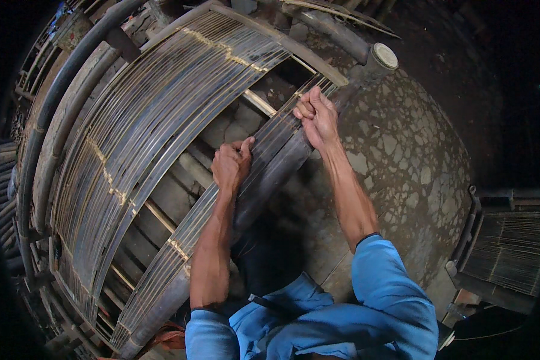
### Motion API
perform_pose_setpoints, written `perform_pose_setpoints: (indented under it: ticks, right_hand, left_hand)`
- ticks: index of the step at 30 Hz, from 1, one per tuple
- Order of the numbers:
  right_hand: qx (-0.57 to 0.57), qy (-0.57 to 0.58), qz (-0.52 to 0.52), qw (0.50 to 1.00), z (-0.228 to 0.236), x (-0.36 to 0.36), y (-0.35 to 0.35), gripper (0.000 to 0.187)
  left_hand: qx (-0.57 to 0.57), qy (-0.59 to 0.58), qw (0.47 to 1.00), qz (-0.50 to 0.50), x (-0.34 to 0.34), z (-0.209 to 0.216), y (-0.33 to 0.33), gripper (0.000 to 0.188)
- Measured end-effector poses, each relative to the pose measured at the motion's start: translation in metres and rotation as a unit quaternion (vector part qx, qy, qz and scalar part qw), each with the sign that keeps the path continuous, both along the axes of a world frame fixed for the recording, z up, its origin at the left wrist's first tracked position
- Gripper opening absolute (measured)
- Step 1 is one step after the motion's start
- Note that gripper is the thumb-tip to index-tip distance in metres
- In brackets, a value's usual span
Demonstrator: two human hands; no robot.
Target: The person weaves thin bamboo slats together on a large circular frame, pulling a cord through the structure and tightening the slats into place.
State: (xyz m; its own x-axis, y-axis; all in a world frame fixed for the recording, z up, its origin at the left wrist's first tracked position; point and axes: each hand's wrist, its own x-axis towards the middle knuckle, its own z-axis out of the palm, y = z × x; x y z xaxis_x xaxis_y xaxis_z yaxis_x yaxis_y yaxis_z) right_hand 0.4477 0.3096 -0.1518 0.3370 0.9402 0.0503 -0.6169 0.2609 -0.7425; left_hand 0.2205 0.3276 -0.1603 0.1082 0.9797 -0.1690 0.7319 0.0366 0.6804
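Note:
A curved bench-like frame with many thin long slats [156, 108], brown and grey, lies in front of me. The slats are bound across by pale yellowish ties [105, 171]. A gap splits them into a wide far band and a narrow near band [180, 237]. My left hand [231, 165] is closed over the near band, thumb against the curled fingers. My right hand [318, 117] makes a fist farther right, above the near band's far end, thumb up. What either hand grips, if anything, is too thin or hidden to make out.
A thick dark pole [276, 168] runs along the frame's near edge. Pale crossbars [259, 102] span the gap. A round-ended post [384, 57] stands at the far right corner. A second slatted bench [510, 246] is at the right, across a stony floor [402, 174].

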Motion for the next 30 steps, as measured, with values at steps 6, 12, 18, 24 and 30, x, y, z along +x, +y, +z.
perform_pose_setpoints:
  ticks: [6, 12, 18, 24, 30]
  right_hand:
    - [-0.112, -0.297, -0.055, 0.947, 0.006, -0.052, -0.052, 0.033]
    - [-0.021, -0.185, -0.080, 0.979, 0.032, 0.010, -0.083, 0.011]
    - [-0.095, 0.083, -0.075, 0.989, 0.017, 0.252, -0.274, 0.039]
    - [-0.537, -0.417, -0.393, 0.620, 0.034, 0.417, -0.399, 0.062]
    - [-0.299, -0.783, -0.275, 0.472, 0.033, 0.287, -0.290, 0.060]
  left_hand:
    - [0.017, 0.010, 1.000, 0.014, 0.007, 0.011, 0.001, 0.040]
    - [0.065, 0.031, 0.997, 0.013, -0.026, -0.006, -0.014, 0.041]
    - [0.375, 0.040, 0.919, 0.114, -0.170, 0.027, -0.115, 0.025]
    - [0.258, 0.198, 0.920, 0.217, -0.265, 0.036, -0.204, 0.045]
    - [0.248, 0.190, 0.940, 0.136, -0.217, 0.032, -0.183, 0.038]
